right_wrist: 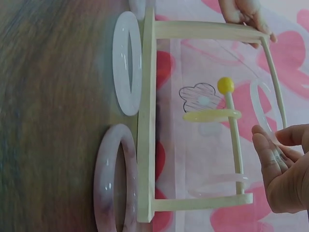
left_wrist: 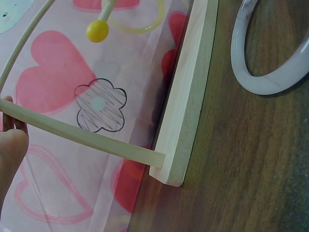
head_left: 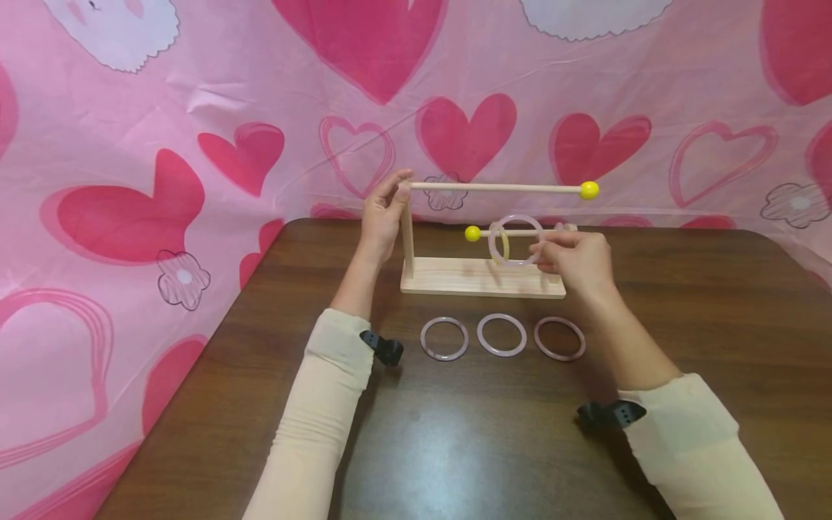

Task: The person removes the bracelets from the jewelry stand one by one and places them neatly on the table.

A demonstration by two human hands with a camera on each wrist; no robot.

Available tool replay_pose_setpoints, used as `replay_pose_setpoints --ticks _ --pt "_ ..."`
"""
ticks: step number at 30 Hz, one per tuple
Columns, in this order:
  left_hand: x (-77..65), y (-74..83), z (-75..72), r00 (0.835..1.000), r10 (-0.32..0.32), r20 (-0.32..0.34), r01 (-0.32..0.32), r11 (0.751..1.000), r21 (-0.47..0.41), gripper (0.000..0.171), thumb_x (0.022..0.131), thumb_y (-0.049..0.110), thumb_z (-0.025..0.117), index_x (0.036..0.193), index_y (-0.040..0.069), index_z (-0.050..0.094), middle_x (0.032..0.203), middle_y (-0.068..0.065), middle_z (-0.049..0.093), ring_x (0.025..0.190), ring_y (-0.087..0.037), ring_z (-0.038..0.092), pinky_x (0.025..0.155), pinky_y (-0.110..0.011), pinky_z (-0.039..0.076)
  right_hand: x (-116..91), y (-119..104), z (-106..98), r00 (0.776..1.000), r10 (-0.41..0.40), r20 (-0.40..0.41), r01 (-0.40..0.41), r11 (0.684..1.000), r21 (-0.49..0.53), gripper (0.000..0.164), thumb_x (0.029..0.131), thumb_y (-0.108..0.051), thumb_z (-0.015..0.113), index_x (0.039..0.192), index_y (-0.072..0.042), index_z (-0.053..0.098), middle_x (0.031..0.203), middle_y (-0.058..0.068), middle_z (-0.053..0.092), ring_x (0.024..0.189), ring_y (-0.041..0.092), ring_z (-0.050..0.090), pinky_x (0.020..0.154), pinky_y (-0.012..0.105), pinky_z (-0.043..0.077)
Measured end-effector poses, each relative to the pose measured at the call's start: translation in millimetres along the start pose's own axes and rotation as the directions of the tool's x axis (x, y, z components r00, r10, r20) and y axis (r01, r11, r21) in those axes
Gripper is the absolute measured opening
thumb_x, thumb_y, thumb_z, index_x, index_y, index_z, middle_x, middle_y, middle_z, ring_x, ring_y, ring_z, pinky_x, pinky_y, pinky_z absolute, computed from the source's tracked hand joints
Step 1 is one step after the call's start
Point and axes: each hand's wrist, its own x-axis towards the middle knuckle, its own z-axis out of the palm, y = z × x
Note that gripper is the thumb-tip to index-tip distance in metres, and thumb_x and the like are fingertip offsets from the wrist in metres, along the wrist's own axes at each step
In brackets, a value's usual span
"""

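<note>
My left hand [head_left: 380, 220] grips the top of the taller post [head_left: 408, 242] of a wooden bangle stand, thumb toward me. From that post the upper rod [head_left: 500, 188] runs right to a yellow ball tip [head_left: 589, 190]. My right hand [head_left: 581, 263] pinches a pale, translucent bangle [head_left: 515, 217] by its right edge, holding it upright below the upper rod. It overlaps the lower rod in the head view. On the lower rod hang a yellow bangle [right_wrist: 207, 116], near the ball end, and a pale pink bangle [right_wrist: 222, 178], close to the shorter post.
Three pale lilac bangles lie in a row before the stand's base [head_left: 481, 280]: a left one [head_left: 445, 358], a middle one [head_left: 502, 353] and a right one [head_left: 560, 358]. A pink heart-print cloth [head_left: 260, 94] hangs behind the brown table [head_left: 442, 448].
</note>
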Motion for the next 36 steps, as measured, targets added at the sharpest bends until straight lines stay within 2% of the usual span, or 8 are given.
replay_pose_setpoints --ticks 5,9,12,15,19,23,26,36 --pt "0.4 -0.1 0.4 1.000 -0.001 -0.003 0.001 1.000 0.005 0.027 0.090 -0.003 0.053 0.116 -0.011 0.051 0.102 0.005 0.062 0.095 -0.007 0.054 0.090 -0.027 0.041 0 -1 -9 1.000 0.031 -0.007 -0.030 0.998 0.050 0.031 0.084 -0.001 0.057 0.110 0.016 0.058 0.064 -0.009 0.066 0.062 0.004 0.064 0.060 0.022 0.052" --pt "0.4 0.0 0.3 1.000 -0.003 -0.005 0.003 1.000 0.017 0.027 0.090 -0.003 0.052 0.116 -0.011 0.051 0.107 -0.005 0.062 0.095 -0.007 0.054 0.089 -0.026 0.041 1 0 -16 0.999 0.037 -0.013 -0.036 0.994 0.101 0.014 0.083 0.001 0.058 0.088 -0.005 0.070 0.063 -0.008 0.066 0.059 0.004 0.064 0.057 0.021 0.052" --pt "0.2 -0.2 0.1 1.000 -0.003 0.000 0.003 1.000 0.019 0.028 0.090 -0.002 0.052 0.116 -0.012 0.051 0.111 -0.019 0.058 0.093 -0.008 0.053 0.086 -0.025 0.041 2 3 -22 0.999 0.039 -0.013 -0.036 0.984 0.176 0.023 0.083 0.002 0.060 0.072 -0.016 0.069 0.064 -0.005 0.067 0.058 0.006 0.064 0.056 0.022 0.052" --pt "-0.2 -0.2 -0.2 1.000 -0.008 -0.002 0.008 1.000 0.014 0.028 0.090 -0.001 0.053 0.116 -0.011 0.051 0.110 -0.021 0.058 0.090 -0.008 0.053 0.084 -0.024 0.041 5 9 -27 1.000 0.024 -0.020 -0.020 0.979 0.205 0.012 0.082 0.001 0.062 0.083 -0.005 0.072 0.065 -0.002 0.067 0.059 0.009 0.065 0.057 0.025 0.052" --pt "-0.6 0.6 -0.1 1.000 -0.013 -0.007 0.013 1.000 0.013 0.028 0.089 0.000 0.054 0.116 -0.010 0.052 0.100 -0.002 0.062 0.088 -0.007 0.053 0.084 -0.024 0.041 23 37 -38 0.999 0.019 -0.035 -0.009 0.965 0.261 0.018 0.077 0.002 0.067 0.094 0.007 0.070 0.070 0.007 0.068 0.060 0.017 0.067 0.054 0.028 0.053" --pt "-0.5 0.7 0.5 1.000 -0.005 -0.003 0.005 1.000 0.016 0.028 0.090 0.000 0.053 0.116 -0.011 0.051 0.105 -0.013 0.062 0.089 -0.007 0.053 0.085 -0.024 0.041 25 43 -45 0.999 0.024 -0.040 -0.013 0.963 0.268 0.014 0.077 0.003 0.066 0.090 0.002 0.072 0.069 0.009 0.068 0.059 0.019 0.066 0.053 0.029 0.053" --pt "-0.5 0.5 0.8 1.000 -0.004 -0.002 0.004 1.000 0.011 0.028 0.090 -0.001 0.052 0.116 -0.011 0.051 0.111 -0.019 0.059 0.090 -0.007 0.054 0.086 -0.025 0.041 9 21 -43 0.998 0.022 -0.061 -0.012 0.987 0.160 0.012 0.081 0.000 0.062 0.085 -0.006 0.072 0.065 0.001 0.067 0.057 0.013 0.065 0.055 0.028 0.053" --pt "-0.8 0.8 1.0 1.000 -0.007 -0.005 0.007 1.000 -0.018 0.029 0.089 -0.001 0.054 0.116 -0.011 0.051 0.102 0.003 0.062 0.095 -0.008 0.054 0.090 -0.027 0.041 3 19 -57 0.998 0.029 -0.049 -0.016 0.970 0.241 0.012 0.082 0.003 0.060 0.079 -0.003 0.070 0.062 0.004 0.067 0.054 0.013 0.065 0.053 0.024 0.052"
